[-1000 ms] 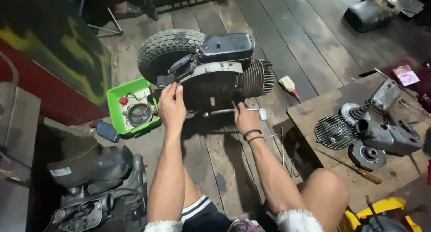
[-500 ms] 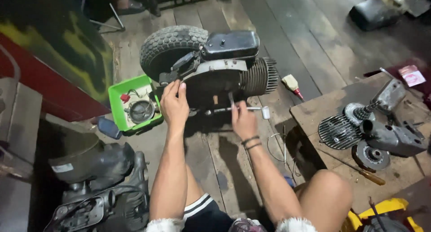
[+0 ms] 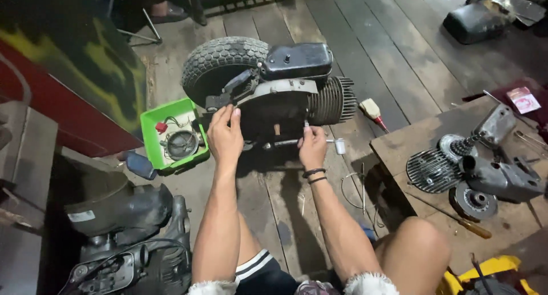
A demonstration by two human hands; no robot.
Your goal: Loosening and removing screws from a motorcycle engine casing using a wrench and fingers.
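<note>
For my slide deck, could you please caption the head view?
Left hand and right hand on a black scooter engine beside a green plastic tray.

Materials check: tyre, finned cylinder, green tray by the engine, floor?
Tyre: black rubber, going by the matte blocky tread. Finned cylinder: cast metal, probably aluminium, with dull grey thin fins. Green tray: likely plastic, given the bright uniform colour and moulded rim. Floor: worn wooden planks with visible grain and seams.

A small red-and-white rectangular packet lies at the desk's far right corner; a white rectangular label sits on the dark engine part at left.
</note>
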